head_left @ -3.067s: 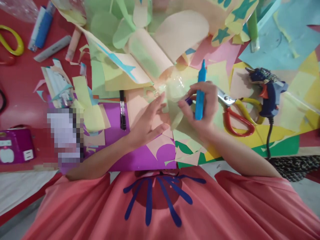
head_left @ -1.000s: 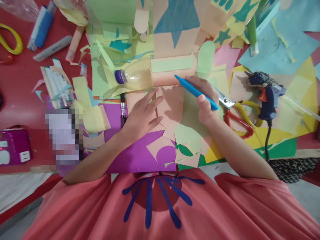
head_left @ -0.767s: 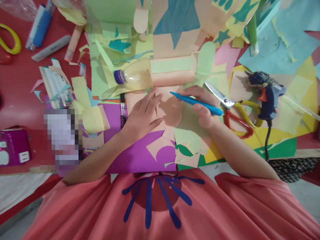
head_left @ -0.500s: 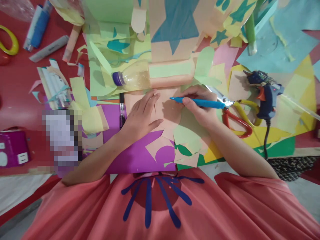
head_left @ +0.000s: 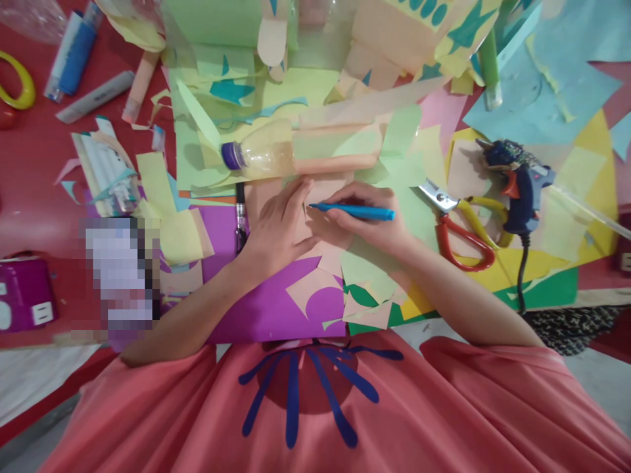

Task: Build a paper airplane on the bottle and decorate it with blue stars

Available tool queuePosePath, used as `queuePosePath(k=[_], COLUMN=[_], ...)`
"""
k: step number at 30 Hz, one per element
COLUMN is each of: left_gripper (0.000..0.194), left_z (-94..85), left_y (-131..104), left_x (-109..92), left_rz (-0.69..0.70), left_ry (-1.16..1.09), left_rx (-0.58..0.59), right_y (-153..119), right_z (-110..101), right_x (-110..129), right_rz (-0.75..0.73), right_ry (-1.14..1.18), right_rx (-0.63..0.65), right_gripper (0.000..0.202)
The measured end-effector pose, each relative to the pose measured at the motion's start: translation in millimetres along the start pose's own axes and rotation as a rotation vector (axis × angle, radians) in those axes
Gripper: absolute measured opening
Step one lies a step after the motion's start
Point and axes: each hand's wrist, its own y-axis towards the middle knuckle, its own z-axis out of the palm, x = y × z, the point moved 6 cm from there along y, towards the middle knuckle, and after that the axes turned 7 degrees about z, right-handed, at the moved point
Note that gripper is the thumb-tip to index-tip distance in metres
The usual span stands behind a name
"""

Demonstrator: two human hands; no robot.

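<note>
My left hand (head_left: pixel 282 226) lies open and flat on a peach sheet of paper (head_left: pixel 335 235), its fingers spread apart. Between the fingers of my right hand (head_left: pixel 372 226) is a blue marker (head_left: pixel 365 211), held low over the same sheet. The marker's tip points left, close to the fingers of my left hand and a short dark line on the paper. Just beyond both hands lies a clear plastic bottle (head_left: pixel 269 148) on its side, purple cap to the left, its body wrapped in peach and light green. A black pen (head_left: pixel 240 220) sits left of my left hand.
Scissors (head_left: pixel 466 226) with red and yellow handles and a dark blue glue gun (head_left: pixel 525 190) lie to the right. Purple paper (head_left: pixel 276 302) is in front. Markers (head_left: pixel 96 97) and a pixelated area (head_left: pixel 121 269) are at the left. Paper scraps (head_left: pixel 369 289) lie around.
My right hand has moved left with the marker, bringing its tip nearer my left hand. At the back, the peach sheet with the big blue star has shifted, and the star no longer shows.
</note>
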Motion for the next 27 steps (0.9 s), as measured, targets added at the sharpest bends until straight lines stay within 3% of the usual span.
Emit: queuePosePath(k=[9, 16, 27], left_gripper=[0.088, 0.081, 0.082], left_z=[0.3, -0.6, -2.3], left_y=[1.5, 2.9, 2.0], left_x=[0.5, -2.2, -4.6], left_rz=[-0.051, -0.135, -0.091], left_ry=[0.015, 0.059, 0.077], left_rx=[0.019, 0.074, 0.045], right_y=[0.2, 1.3, -0.1], right_z=[2.8, 6.1, -0.2], right_x=[-3.0, 1.1, 1.2], right_rz=[0.015, 0.053, 0.101], right_ry=[-0.046, -0.088, -0.102], right_rx=[-0.011, 0.057, 0.03], right_gripper=[0.012, 0.016, 0.012])
